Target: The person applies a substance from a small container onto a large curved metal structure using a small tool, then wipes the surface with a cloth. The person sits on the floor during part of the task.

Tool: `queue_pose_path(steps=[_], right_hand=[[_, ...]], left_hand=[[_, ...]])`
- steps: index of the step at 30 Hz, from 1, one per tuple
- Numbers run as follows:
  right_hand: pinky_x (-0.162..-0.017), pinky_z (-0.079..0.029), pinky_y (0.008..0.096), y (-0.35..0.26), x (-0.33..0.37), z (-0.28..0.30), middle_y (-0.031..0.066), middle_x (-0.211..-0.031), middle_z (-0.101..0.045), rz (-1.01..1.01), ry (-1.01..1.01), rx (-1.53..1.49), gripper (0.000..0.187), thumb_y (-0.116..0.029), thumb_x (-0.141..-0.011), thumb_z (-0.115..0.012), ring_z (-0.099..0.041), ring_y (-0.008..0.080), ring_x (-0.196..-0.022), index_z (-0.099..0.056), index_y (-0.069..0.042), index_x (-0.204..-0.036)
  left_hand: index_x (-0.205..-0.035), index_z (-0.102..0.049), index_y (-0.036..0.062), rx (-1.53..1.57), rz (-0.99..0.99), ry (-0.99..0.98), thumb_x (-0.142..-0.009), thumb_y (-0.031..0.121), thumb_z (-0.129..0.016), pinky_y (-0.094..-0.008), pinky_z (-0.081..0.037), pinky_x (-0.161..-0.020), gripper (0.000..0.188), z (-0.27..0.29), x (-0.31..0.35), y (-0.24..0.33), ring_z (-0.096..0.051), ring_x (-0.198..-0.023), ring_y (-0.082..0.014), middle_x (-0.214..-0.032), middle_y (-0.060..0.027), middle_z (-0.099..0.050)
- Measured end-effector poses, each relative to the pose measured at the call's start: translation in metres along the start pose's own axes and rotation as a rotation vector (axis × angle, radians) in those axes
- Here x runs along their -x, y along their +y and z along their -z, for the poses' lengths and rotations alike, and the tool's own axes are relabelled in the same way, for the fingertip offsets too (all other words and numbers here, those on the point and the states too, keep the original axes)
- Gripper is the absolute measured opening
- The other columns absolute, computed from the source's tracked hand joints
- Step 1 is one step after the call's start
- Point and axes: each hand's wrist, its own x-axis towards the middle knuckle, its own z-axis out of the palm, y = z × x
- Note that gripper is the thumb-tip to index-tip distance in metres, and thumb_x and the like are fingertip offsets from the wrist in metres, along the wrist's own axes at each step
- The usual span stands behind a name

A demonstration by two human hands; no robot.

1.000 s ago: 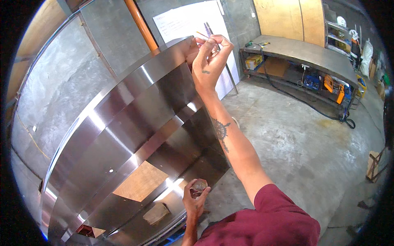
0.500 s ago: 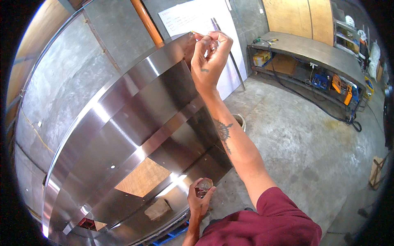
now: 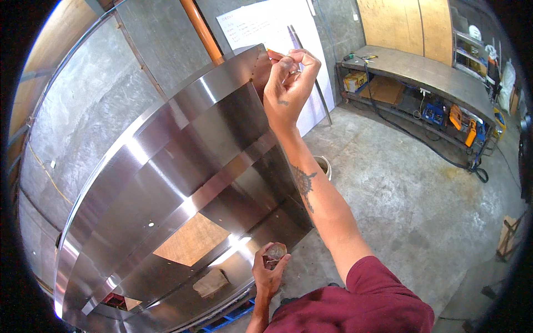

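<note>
A large brushed stainless-steel sheet structure [image 3: 161,150] with a folded rim fills the left and middle. At its far right corner, my right hand [image 3: 291,75] is raised, thumb and fingers pinched on a small thin stick-like tool [image 3: 275,54] with an orange tip. The tip is beside the corner's edge; whether it touches the metal I cannot tell. Small dark spots mark the metal close to that corner. Low down by the near side of the structure, my left hand [image 3: 268,272] is closed around a small, round, clear cup [image 3: 276,252] with something brownish in it.
On the steel lies a folded brown cloth or pad [image 3: 211,283], near a rectangular opening [image 3: 191,241]. A whiteboard [image 3: 252,28] and an orange pole [image 3: 201,30] stand behind. A long workbench [image 3: 422,72] is at back right, its cable trailing over the concrete floor; a bucket [image 3: 323,166] stands beside my forearm.
My right hand has shifted slightly right and down, its tool's tip now a little off the corner. My left hand keeps the cup in nearly the same place. The whole view has moved slightly.
</note>
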Motion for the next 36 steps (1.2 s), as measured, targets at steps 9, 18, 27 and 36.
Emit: queue_pose_path(steps=[9,18,27,36], right_hand=[[-0.080,-0.061,0.0310,-0.0014,0.0018,0.0009,0.0159,-0.122,-0.047,0.058,-0.029,0.049,0.021,0.015,-0.098,-0.058,-0.068,0.0238,-0.103,-0.049,0.005,-0.115],[-0.080,-0.056,0.0317,-0.0019,0.0004,0.0026,0.0153,-0.117,-0.049,0.077,-0.032,0.116,0.024,0.012,-0.094,-0.065,-0.057,0.0207,-0.098,-0.052,0.003,-0.112],[-0.085,-0.064,0.0328,-0.0054,0.0037,0.0018,0.0168,-0.121,-0.046,-0.033,0.014,-0.064,0.021,0.014,-0.097,-0.059,-0.061,0.0219,-0.099,-0.049,0.005,-0.113],[-0.087,-0.066,0.0344,-0.0026,0.0069,0.0063,0.0178,-0.120,-0.045,0.090,-0.049,0.086,0.024,0.015,-0.094,-0.060,-0.057,0.0229,-0.101,-0.049,0.004,-0.112]], left_hand=[[-0.145,-0.054,-0.0008,-0.024,0.002,-0.002,-0.090,0.006,-0.090,-0.0349,-0.064,-0.093,0.067,0.0017,-0.0006,-0.0047,-0.072,-0.111,-0.0215,-0.135,-0.0151,-0.067],[-0.147,-0.053,-0.0003,-0.041,-0.014,-0.017,-0.091,0.009,-0.090,-0.0357,-0.063,-0.094,0.068,0.0017,-0.0012,-0.0063,-0.072,-0.112,-0.0227,-0.136,-0.0158,-0.067],[-0.147,-0.053,-0.0005,-0.008,0.032,-0.019,-0.090,0.012,-0.092,-0.0365,-0.063,-0.095,0.070,0.0009,-0.0016,-0.0040,-0.072,-0.113,-0.0238,-0.135,-0.0157,-0.067],[-0.145,-0.055,-0.0010,-0.063,-0.015,-0.025,-0.090,0.012,-0.092,-0.0348,-0.064,-0.094,0.068,-0.0006,-0.0052,-0.0041,-0.072,-0.112,-0.0221,-0.135,-0.0165,-0.068]])
